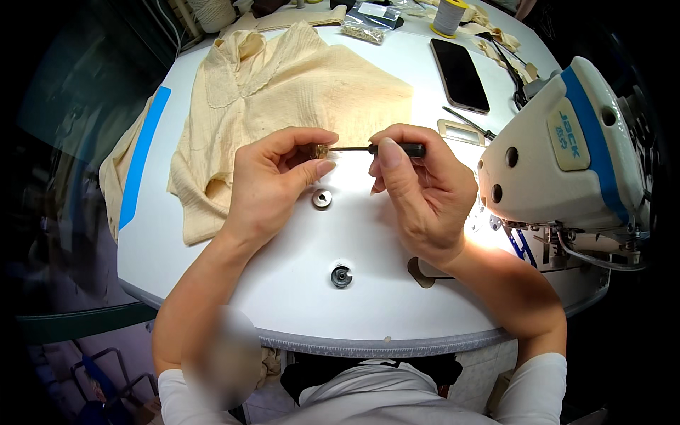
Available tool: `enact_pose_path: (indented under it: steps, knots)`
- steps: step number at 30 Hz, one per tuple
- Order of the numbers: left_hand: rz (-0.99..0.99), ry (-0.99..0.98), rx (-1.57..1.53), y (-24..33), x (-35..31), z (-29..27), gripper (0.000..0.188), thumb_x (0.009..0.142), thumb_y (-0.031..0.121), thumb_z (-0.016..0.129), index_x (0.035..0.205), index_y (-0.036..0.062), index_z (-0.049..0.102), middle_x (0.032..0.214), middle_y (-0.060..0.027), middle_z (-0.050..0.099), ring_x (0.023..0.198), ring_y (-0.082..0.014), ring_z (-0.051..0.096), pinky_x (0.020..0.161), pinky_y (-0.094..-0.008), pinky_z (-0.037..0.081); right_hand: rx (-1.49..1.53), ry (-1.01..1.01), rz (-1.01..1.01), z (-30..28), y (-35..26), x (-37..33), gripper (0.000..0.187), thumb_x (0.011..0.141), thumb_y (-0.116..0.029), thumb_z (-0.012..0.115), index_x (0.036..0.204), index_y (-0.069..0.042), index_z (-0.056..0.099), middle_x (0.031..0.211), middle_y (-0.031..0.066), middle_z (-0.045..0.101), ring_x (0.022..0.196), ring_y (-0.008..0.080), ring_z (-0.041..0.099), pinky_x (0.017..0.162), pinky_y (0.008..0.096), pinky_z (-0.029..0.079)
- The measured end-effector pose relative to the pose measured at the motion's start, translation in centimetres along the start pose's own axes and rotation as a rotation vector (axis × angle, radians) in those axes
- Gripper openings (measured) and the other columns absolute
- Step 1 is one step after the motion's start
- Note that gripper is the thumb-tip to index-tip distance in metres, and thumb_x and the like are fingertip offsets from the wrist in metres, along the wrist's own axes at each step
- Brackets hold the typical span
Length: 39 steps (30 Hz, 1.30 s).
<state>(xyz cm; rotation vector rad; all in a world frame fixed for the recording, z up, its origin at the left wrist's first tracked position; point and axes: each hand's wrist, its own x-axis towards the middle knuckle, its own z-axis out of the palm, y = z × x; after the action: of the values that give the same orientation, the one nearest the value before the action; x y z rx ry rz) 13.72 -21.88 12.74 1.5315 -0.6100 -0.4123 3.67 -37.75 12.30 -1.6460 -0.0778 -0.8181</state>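
Observation:
Pinched between the thumb and fingers of my left hand (273, 173) is a small brass-coloured metal part (320, 151); its exact kind is too small to make out. My right hand (425, 184) grips a screwdriver (400, 149) by its black handle. The thin shaft points left, and its tip meets the metal part. Just below my left fingertips, a silver metal bobbin (321, 199) lies on the white table (283, 297). Nearer to me rests a dark round bobbin case (341, 276).
A cream garment (283, 85) covers the table's far left. At right stands a white and blue sewing machine (559, 149), its lamp lit. A black phone (460, 75), a second screwdriver (471, 124), scissors (516, 78) and a thread spool (448, 18) lie beyond my right hand.

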Motion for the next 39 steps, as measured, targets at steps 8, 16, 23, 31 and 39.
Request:
enact_pose_path:
  steps: [8, 16, 23, 31, 39]
  knots:
    - [-0.049, -0.009, -0.023, -0.03, 0.11, -0.1, 0.025, 0.086, -0.005, 0.069, 0.111, -0.0013, 0.069, 0.092, -0.002, 0.067, 0.079, -0.0053, 0.061, 0.067, -0.0179, 0.051, 0.029, -0.001, 0.019, 0.2, 0.25, 0.2, 0.014, 0.094, -0.008, 0.067, 0.099, 0.004, 0.067, 0.076, 0.0065, 0.069, 0.069, 0.0095, 0.067, 0.063, 0.0212, 0.053]
    - [-0.046, -0.012, -0.029, 0.14, 0.07, -0.06, 0.025, 0.086, -0.006, 0.068, 0.111, -0.0034, 0.069, 0.093, -0.0045, 0.068, 0.079, -0.007, 0.062, 0.067, -0.0197, 0.052, -0.049, -0.041, 0.02, -0.11, 0.01, 0.39, 0.015, 0.092, -0.01, 0.071, 0.097, 0.004, 0.069, 0.074, 0.006, 0.069, 0.066, 0.0081, 0.066, 0.06, 0.0197, 0.052]
    - [-0.07, -0.007, -0.048, 0.29, 0.03, 0.09, 0.024, 0.087, -0.005, 0.069, 0.111, -0.0042, 0.069, 0.094, -0.0067, 0.069, 0.079, -0.0088, 0.064, 0.067, -0.021, 0.054, 0.065, 0.041, 0.143, 0.24, -0.54, 0.66, 0.012, 0.091, -0.006, 0.07, 0.095, 0.005, 0.069, 0.074, 0.0058, 0.07, 0.067, 0.0077, 0.068, 0.06, 0.0185, 0.054]
    - [-0.086, -0.015, -0.028, 0.16, 0.07, -0.05, 0.025, 0.086, -0.004, 0.069, 0.111, -0.0043, 0.069, 0.093, -0.0069, 0.07, 0.078, -0.009, 0.064, 0.067, -0.0215, 0.054, 0.051, 0.04, 0.174, 0.23, -0.49, 0.83, 0.012, 0.092, -0.007, 0.07, 0.093, 0.005, 0.068, 0.075, 0.0064, 0.071, 0.067, 0.0084, 0.069, 0.059, 0.0181, 0.054]
    - [-0.078, -0.014, -0.021, 0.18, 0.07, -0.07, 0.025, 0.086, -0.004, 0.07, 0.111, -0.0041, 0.069, 0.093, -0.0074, 0.07, 0.078, -0.0094, 0.065, 0.066, -0.0218, 0.054, -0.013, -0.007, 0.164, -0.05, -0.46, 0.88, 0.015, 0.093, -0.009, 0.069, 0.098, 0.005, 0.067, 0.078, 0.0081, 0.071, 0.069, 0.0105, 0.07, 0.062, 0.0211, 0.058]
